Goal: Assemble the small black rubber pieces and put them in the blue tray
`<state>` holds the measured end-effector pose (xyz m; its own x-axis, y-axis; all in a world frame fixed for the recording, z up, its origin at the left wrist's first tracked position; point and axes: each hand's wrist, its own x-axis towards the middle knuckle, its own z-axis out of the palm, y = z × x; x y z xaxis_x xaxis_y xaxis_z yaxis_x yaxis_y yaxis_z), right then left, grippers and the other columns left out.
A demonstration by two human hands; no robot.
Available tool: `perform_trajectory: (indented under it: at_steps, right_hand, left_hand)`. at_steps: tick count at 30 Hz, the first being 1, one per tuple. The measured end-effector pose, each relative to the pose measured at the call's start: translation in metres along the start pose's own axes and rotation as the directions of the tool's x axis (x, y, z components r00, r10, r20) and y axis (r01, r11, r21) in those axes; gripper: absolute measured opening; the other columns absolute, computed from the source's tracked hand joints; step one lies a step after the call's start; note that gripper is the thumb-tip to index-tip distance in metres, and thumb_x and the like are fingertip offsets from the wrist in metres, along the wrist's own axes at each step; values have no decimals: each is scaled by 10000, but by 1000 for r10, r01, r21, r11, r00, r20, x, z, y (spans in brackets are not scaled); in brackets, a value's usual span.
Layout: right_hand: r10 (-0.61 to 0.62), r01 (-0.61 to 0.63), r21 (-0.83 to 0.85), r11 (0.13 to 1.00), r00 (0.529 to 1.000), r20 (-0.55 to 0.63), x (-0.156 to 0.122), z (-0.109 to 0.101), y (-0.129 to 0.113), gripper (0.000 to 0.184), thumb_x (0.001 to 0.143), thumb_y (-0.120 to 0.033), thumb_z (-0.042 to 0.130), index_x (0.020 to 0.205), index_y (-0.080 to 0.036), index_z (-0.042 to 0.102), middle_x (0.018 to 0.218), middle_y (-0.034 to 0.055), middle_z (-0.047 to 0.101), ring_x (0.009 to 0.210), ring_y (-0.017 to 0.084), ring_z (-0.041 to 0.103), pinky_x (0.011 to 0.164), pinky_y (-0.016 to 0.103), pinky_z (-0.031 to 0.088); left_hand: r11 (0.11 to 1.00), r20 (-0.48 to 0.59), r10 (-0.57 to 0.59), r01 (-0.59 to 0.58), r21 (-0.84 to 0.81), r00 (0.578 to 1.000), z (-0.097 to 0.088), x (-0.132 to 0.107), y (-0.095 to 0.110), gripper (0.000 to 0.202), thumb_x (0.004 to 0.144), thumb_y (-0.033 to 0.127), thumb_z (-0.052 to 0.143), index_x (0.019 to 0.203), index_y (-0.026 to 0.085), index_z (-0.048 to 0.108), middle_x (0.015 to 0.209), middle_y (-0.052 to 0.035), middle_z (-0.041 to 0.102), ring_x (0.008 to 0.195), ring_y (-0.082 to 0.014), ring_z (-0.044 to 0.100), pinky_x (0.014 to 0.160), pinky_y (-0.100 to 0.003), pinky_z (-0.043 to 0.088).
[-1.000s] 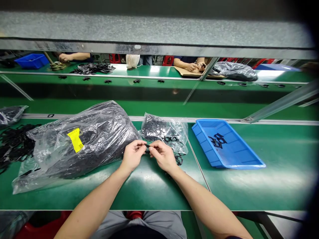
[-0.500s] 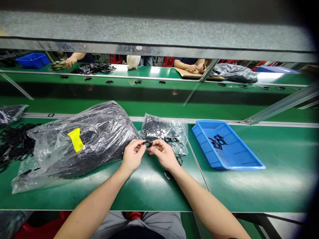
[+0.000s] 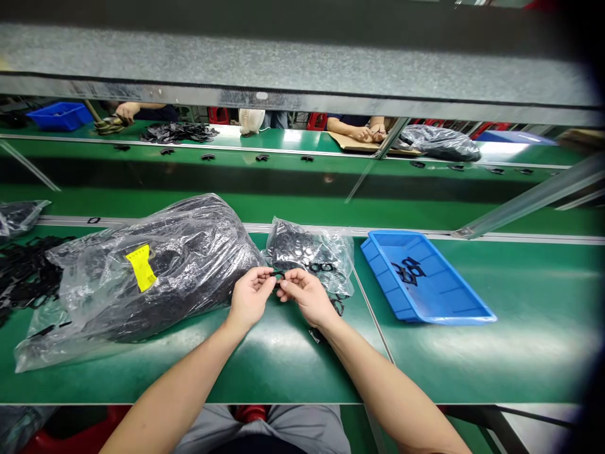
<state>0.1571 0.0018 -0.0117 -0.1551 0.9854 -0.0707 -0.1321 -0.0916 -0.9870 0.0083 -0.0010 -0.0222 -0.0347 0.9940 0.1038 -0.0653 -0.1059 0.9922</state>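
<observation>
My left hand [image 3: 249, 296] and my right hand [image 3: 308, 295] meet fingertip to fingertip above the green table [image 3: 278, 359]. Both pinch one small black part [image 3: 278, 275] between them. Just behind the hands lies a small clear bag [image 3: 309, 252] of black ring-shaped parts. A large clear bag [image 3: 155, 268] of black parts with a yellow label [image 3: 138, 267] lies to the left. A few loose black parts [image 3: 338, 307] rest by my right wrist.
A blue tray [image 3: 439, 302] with a few black parts [image 3: 407, 271] sits to the right. Loose black parts [image 3: 26, 274] are heaped at far left. Beyond a green conveyor [image 3: 293, 205], other people's hands [image 3: 371, 132] work at a far table.
My hands stay together on the small black part, the fingers shifting slightly. The view has drifted a little, so the tray and bags sit slightly further left.
</observation>
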Motion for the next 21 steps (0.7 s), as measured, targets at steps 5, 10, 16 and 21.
perform_trajectory:
  at_steps: [5, 10, 16, 21]
  right_hand:
    - [-435, 343, -468, 815, 895, -102, -4, -3, -4, 125, 852, -317, 606, 900, -204, 631, 903, 57, 648, 809, 182, 619, 715, 322, 522]
    - [-582, 474, -563, 677, 813, -16, -6, -3, -5, 63, 869, -224, 576, 857, -211, 636, 865, 52, 646, 809, 177, 614, 694, 307, 515]
    - [-606, 497, -548, 673, 795, -23, -5, -2, -2, 45, 854, -191, 585, 842, -211, 623, 842, 39, 626, 782, 168, 609, 675, 297, 510]
    - [-622, 522, -555, 647, 783, 11, -5, -3, -4, 60, 860, -173, 576, 837, -211, 618, 837, 40, 620, 788, 171, 601, 701, 310, 499]
  left_hand:
    - [985, 33, 113, -116, 128, 993, -1, -2, 5, 184, 829, 293, 620, 952, 169, 675, 834, -38, 643, 723, -128, 608, 660, -233, 505]
    - [960, 86, 193, -206, 191, 977, -1, -4, 7, 164, 848, 271, 598, 957, 177, 676, 873, -45, 629, 752, -133, 611, 644, -223, 509]
    - [939, 105, 247, -264, 218, 963, -2, -5, 5, 151, 857, 253, 589, 964, 185, 670, 883, -45, 623, 764, -134, 608, 646, -222, 511]
    - [942, 118, 236, -257, 215, 965, -2, -4, 5, 142, 857, 250, 586, 944, 181, 675, 892, -47, 635, 767, -136, 615, 652, -225, 516]
